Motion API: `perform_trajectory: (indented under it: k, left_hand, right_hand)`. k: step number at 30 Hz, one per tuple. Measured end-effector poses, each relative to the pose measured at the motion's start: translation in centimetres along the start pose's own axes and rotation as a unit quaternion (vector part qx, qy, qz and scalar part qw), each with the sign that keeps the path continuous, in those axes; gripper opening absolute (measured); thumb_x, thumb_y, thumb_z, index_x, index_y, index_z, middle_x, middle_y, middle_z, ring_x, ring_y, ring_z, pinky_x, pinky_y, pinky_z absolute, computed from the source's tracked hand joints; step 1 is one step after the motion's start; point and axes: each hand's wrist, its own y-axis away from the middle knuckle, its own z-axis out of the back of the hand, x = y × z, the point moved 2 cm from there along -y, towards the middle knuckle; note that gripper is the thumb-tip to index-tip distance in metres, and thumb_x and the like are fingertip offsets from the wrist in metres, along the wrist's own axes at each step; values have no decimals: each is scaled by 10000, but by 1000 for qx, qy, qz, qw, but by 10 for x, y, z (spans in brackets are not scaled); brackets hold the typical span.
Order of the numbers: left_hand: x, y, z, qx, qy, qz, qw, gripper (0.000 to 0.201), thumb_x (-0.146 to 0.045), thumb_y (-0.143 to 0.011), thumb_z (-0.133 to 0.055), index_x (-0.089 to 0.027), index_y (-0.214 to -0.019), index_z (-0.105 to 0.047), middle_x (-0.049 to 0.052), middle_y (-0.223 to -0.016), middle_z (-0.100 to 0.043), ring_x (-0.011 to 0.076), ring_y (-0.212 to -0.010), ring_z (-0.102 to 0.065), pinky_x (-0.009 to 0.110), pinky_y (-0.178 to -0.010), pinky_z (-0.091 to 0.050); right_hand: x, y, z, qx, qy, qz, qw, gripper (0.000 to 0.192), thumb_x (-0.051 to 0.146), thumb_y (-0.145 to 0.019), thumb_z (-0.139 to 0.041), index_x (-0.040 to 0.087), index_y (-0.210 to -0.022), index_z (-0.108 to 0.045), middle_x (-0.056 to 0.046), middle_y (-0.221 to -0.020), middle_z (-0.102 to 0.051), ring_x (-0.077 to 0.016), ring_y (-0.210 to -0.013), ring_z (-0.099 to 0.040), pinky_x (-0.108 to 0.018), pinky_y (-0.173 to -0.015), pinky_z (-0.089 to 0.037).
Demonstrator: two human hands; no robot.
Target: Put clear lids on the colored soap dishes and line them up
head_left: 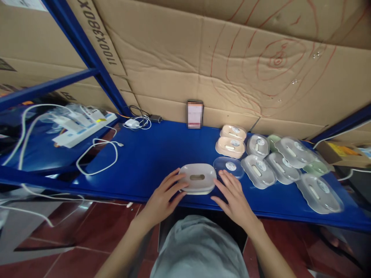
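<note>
Both hands bracket a pale plastic soap box (198, 178) at the near edge of a blue shelf (150, 154). The left hand (162, 199) has its fingers spread and curled against the box's left end; the right hand (233, 197) lies open and flat just beside the right end, gripping nothing. The step in hand looks like seating or steadying the slotted lid; next would call for even pressure from both sides. Just right lies a clear lid (228, 166) with a round sticker (too small to read). Beyond sit more boxes (257, 170). The cardboard (203, 58) behind reads "1100X380X". A phone (195, 114) leans there.
</note>
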Motion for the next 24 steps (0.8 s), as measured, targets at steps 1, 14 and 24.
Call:
perform_trajectory:
  k: [1, 14, 24]
  left_hand:
    - [0, 0, -1, 0, -1, -3, 1000, 294, -173, -1045, -629, -260, -1320, -687, 95, -1441, -683, 296, -1504, -537, 501, -1194, -550]
    - [10, 3, -7, 31, -17, 15, 999, 209, -265, -997, -727, -241, -1202, -689, 112, -1420, -664, 310, -1477, -543, 511, -1170, -562]
    - [8, 1, -6, 27, -11, 30, 999, 166, -249, -1006, -705, -244, -1171, -680, 98, -1407, -666, 294, -1464, -554, 487, -1178, -555]
  right_hand:
    - [0, -3, -1, 10, -3, 8, 1000, 582, 330, -1082, -603, 277, -1637, -435, -125, -1678, -479, -300, -1610, -377, -592, -1267, -408]
    - [1, -16, -12, 48, -34, 38, 998, 433, 261, -1086, -566, 290, -1515, -612, -87, -1558, -625, -259, -1505, -535, -542, -1250, -457]
    - [-46, 14, 2, -21, 52, -108, 993, 508, 319, -1099, -529, 288, -1605, -496, -106, -1669, -495, -352, -1586, -402, -634, -1242, -402]
